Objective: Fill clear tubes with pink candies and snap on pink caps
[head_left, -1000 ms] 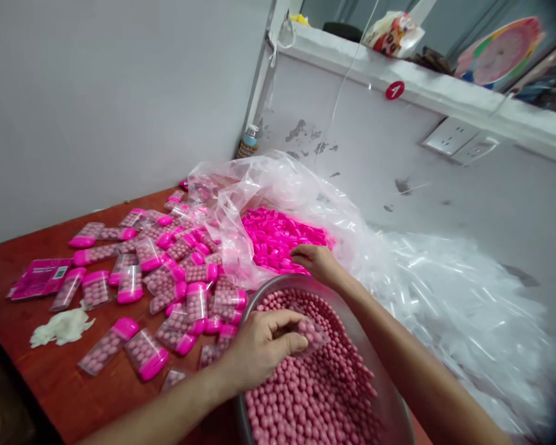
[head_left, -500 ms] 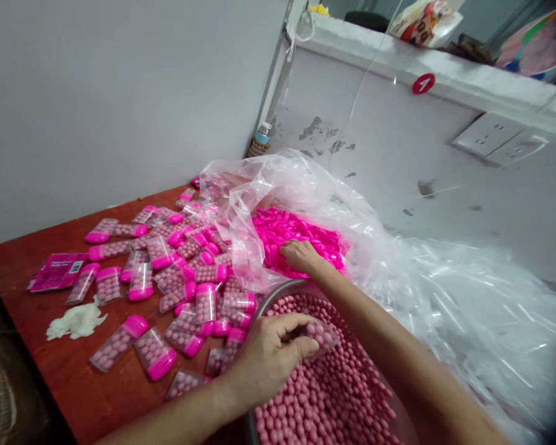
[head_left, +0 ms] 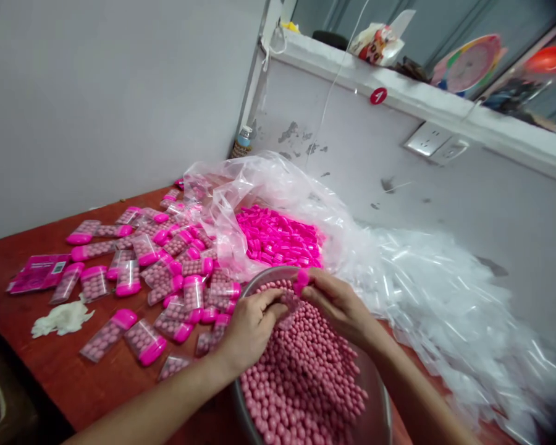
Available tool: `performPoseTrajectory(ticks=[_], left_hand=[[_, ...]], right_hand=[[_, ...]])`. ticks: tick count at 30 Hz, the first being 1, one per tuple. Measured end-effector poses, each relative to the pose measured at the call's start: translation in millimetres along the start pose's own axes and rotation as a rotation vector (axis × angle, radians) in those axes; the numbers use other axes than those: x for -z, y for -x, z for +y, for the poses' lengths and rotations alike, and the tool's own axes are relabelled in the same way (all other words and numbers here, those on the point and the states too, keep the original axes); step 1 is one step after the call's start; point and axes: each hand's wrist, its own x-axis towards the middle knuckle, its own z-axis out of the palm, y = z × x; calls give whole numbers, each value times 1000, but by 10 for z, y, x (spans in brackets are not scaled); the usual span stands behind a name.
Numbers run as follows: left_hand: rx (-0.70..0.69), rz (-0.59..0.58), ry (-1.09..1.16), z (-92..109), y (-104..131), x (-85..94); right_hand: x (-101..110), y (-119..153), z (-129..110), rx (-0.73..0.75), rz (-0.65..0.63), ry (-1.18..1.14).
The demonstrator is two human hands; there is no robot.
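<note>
Above a metal bowl [head_left: 387, 405] of pink balls [head_left: 301, 383], my left hand [head_left: 248, 327] pinches a small clear container [head_left: 289, 306] with pink balls in it. Close beside it, my right hand [head_left: 338, 303] grips a bright pink cap [head_left: 301, 281] between thumb and fingers. The cap is at the container's upper end; whether they touch I cannot tell. More pink caps [head_left: 282, 238] lie heaped in an open clear plastic bag [head_left: 301, 179] behind the bowl. Left of the bowl, many capped containers of pink balls [head_left: 193, 296] are spread over the red table [head_left: 106, 395].
A pink printed packet [head_left: 39, 273] and a crumpled white tissue [head_left: 62, 318] lie at the table's left. On the right is a large pile of clear plastic pieces [head_left: 445, 296]. A bottle [head_left: 244, 139] stands in the wall corner, below a cluttered ledge [head_left: 324, 62].
My right hand has come back from the heap of caps with one cap and brought it to the container in my left hand. The view has shifted slightly right.
</note>
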Motion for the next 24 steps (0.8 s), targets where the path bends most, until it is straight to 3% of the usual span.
performPoseTrajectory(ticks=[4, 8, 12, 17, 21, 24], left_hand=[[-86, -1, -72, 15, 54, -18], [-159, 1, -114, 46, 93, -19], [-142, -23, -170, 73, 113, -5], [-163, -25, -179, 46, 152, 7], [-218, -63, -234, 18, 159, 13], [-182, -75, -223, 29, 150, 21]], right_hand=[[-101, 192, -119, 113, 54, 153], [-147, 259, -125, 77, 148, 197], [-212, 290, -140, 73, 152, 237], [-336, 357, -154, 138, 204, 244], [-417, 423, -169, 100, 260, 209], [-445, 422, -172, 92, 280, 137]])
